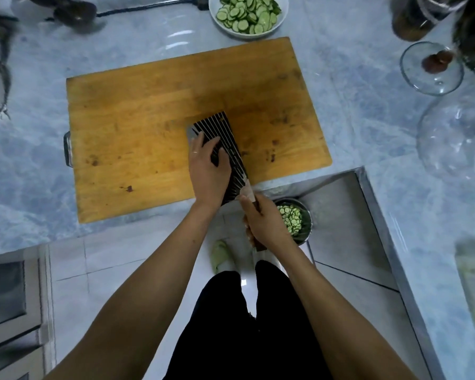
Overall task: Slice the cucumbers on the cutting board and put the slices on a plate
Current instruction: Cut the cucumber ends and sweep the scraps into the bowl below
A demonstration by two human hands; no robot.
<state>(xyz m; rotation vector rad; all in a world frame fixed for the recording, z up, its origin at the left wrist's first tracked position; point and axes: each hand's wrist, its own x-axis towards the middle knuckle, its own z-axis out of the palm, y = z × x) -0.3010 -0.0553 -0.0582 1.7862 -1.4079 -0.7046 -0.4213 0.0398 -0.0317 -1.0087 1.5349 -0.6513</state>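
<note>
A: Centre frame, on wooden cutting board (137,127): cleaver (225,149) with striped blade, lying flat-ish, tip toward upper left.
B: Hands?
A: Left hand (207,171) flat on blade, fingers straight, pressing down. Right hand (263,223) curled round handle at board's lower edge.
B: Cucumber slices?
A: Heaped in white plate (281,19), top centre, just past board's far edge. More slices in metal bowl (306,231), lower right of board, down in steel sink (348,215). None visible on board.
B: Other items?
A: Glass lid (431,68), upper right on counter.
</note>
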